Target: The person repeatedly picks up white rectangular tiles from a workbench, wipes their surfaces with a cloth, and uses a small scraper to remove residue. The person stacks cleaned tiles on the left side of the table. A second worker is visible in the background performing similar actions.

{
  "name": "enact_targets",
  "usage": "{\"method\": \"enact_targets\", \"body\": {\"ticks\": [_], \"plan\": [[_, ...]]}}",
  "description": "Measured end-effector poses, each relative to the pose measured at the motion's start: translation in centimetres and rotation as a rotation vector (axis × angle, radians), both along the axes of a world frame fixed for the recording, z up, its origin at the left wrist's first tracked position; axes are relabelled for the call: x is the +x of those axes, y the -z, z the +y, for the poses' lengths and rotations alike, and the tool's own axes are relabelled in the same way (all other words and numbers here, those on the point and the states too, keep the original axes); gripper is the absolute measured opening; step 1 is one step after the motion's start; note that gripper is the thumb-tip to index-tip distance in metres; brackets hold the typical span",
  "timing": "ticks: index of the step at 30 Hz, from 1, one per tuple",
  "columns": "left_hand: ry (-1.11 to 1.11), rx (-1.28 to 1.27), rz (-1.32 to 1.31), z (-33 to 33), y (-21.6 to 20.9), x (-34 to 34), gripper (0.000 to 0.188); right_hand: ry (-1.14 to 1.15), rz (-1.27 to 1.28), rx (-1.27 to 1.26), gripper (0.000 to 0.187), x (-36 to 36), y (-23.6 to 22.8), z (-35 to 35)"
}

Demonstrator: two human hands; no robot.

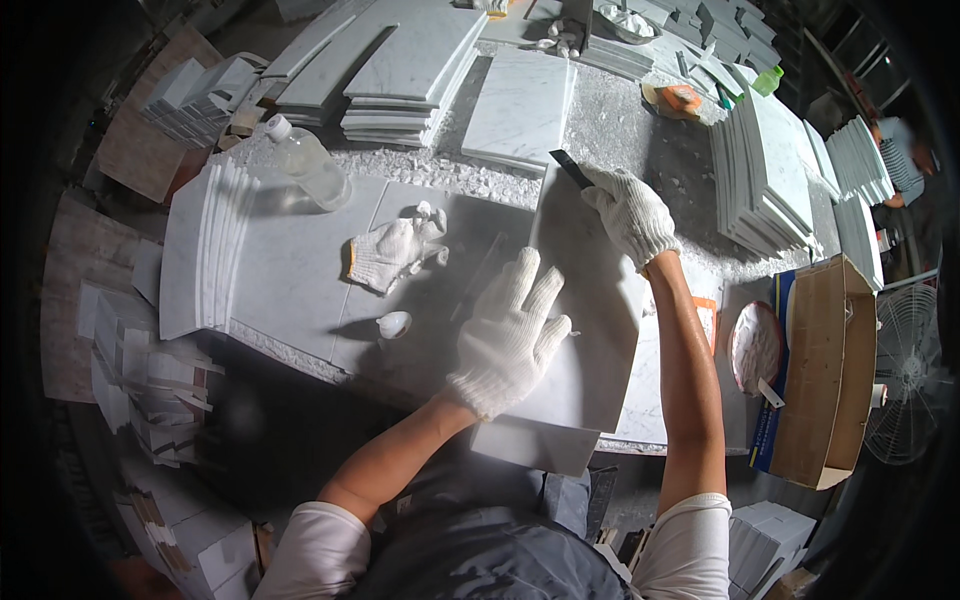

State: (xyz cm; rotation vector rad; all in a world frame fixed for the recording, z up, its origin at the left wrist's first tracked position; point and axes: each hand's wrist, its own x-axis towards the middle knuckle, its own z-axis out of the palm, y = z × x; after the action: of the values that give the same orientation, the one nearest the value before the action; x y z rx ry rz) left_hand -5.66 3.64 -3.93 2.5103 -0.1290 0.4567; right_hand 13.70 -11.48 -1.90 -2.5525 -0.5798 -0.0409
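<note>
My left hand (pixel 508 335), in a white knit glove, lies with its fingers stretched out on a grey-white marble tile (pixel 592 310) in front of me. My right hand (pixel 634 214), gloved the same way, is closed around a dark, flat, narrow scraper-like tool (pixel 571 169). The tool's free end points up and left, near the tile's far edge; whether it touches the tile I cannot tell. A loose white glove (pixel 385 255) with an orange cuff lies left of my left hand. Close by sits a small white cup-like piece (pixel 395 324).
A clear bottle (pixel 308 165) stands at the left behind upright tiles (pixel 205 250). Tile stacks (pixel 410 70) line the back, with more (pixel 760 180) at the right. A filled round dish (pixel 755 345), a cardboard box (pixel 815 370) and a fan (pixel 908 375) are at the right.
</note>
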Motion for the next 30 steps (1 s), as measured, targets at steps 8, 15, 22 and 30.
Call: {"method": "enact_targets", "body": {"ticks": [8, 15, 22, 30], "plan": [[0.006, -0.016, -0.023, -0.04, 0.0, 0.05, 0.051, -0.073, 0.062, 0.046, 0.041, 0.4, -0.43, -0.15], [0.006, -0.015, -0.013, -0.04, -0.08, -0.04, 0.051, -0.053, 0.057, 0.004, 0.041, 0.13, -0.84, 0.07], [-0.001, -0.031, -0.032, -0.15, 0.01, -0.09, 0.051, -0.06, 0.121, 0.011, 0.042, 0.41, -0.9, 0.09], [0.02, -0.023, -0.057, -0.09, 0.33, 0.01, 0.052, -0.113, 0.112, -0.019, 0.041, 0.92, -0.7, -0.02]]}}
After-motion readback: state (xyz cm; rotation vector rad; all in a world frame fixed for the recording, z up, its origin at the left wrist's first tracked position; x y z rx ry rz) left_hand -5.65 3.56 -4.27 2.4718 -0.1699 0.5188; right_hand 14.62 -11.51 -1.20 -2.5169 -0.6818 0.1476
